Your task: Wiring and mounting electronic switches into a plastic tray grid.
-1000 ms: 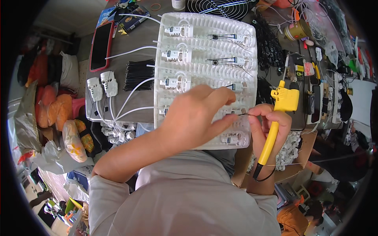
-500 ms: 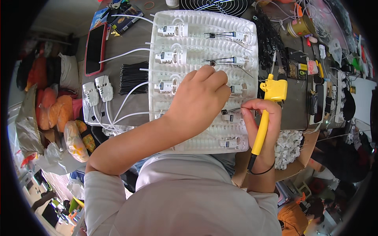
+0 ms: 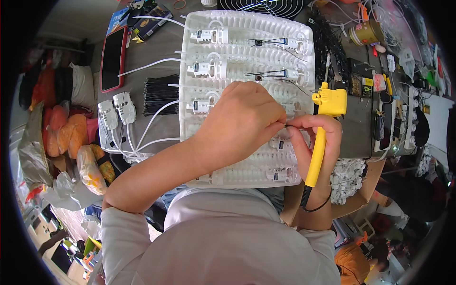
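My left hand (image 3: 242, 118) reaches across a ribbed, translucent white tray (image 3: 247, 21), its thumb and forefinger pinched on a thin black wire (image 3: 287, 126). My right hand (image 3: 327, 137) meets it there, thumb and forefinger closed at the same wire. A yellow soldering iron (image 3: 316, 161) lies through the right hand, its tip pointing away from me and its cord hanging near the wrist. White plastic fittings (image 3: 209, 70) stand in rows in the tray, some with white cables. Black wires with small dark squares (image 3: 259, 77) lie on the two far right fittings. My left hand covers some middle fittings.
A bundle of short black wires (image 3: 159, 95) lies left of the tray, by two white plugs (image 3: 125, 107) and a red-edged phone (image 3: 114, 59). A fan grille (image 3: 261, 5) is at the back. Right are tools and a tin (image 3: 365, 33); a cardboard box (image 3: 365, 190) holds white parts.
My left hand has shifted right and a little toward me, so its fingertips now meet my right hand's at the black wire. The tray has moved slightly.
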Tool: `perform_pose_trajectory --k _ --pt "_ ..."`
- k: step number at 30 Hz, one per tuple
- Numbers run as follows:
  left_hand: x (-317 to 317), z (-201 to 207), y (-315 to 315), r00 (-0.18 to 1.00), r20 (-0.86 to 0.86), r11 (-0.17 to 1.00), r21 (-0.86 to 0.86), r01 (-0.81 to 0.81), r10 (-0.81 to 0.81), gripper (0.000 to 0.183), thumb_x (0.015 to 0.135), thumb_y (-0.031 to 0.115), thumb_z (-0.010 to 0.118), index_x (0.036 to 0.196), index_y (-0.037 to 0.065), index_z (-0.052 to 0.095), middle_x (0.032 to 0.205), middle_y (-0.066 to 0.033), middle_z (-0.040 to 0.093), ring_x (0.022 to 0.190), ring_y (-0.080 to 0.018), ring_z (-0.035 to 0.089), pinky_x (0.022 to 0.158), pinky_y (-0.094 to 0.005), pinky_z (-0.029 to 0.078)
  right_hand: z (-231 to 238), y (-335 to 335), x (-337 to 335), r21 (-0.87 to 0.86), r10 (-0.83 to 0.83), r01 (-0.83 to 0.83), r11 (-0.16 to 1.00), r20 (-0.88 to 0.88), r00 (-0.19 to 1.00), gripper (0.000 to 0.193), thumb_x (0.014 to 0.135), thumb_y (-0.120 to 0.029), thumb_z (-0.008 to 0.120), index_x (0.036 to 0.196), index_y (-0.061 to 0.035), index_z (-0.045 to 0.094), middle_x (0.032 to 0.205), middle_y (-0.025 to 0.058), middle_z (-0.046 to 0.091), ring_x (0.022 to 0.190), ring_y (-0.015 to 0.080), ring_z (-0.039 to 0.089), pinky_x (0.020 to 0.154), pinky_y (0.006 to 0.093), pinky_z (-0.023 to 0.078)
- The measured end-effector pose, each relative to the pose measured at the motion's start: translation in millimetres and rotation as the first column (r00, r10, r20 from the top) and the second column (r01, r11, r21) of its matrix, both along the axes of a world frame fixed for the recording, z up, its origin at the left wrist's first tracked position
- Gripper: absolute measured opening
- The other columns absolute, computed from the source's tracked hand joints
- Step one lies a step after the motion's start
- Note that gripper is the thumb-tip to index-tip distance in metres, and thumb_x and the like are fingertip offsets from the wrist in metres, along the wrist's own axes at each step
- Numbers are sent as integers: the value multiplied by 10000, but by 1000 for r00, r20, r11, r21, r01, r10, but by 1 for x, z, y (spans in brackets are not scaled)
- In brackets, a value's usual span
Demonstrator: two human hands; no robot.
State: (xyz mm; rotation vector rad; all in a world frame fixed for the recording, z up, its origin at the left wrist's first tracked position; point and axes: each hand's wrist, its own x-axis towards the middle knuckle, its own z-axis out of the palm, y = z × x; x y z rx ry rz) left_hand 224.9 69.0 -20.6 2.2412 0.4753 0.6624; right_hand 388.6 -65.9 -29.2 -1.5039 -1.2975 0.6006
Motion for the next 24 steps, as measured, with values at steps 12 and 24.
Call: perform_pose_trajectory --k 12,24 --pt "0 1 -4 1000 -17 989 149 -13 15 231 734 125 826 944 123 731 862 -10 685 901 -238 646 844 -408 445 -4 0 2 -1 -22 22 1000 11 1000 458 863 153 672 1213 -63 471 1077 97 631 980 180 668 847 281 531" --pt "4 0 -2 993 3 993 6 -119 119 114 754 104 808 848 107 744 921 -21 632 982 -251 584 881 -412 431 7 -4 1 63 -181 173 983 166 969 323 874 101 714 1126 -39 568 1035 114 719 933 199 694 889 321 528"
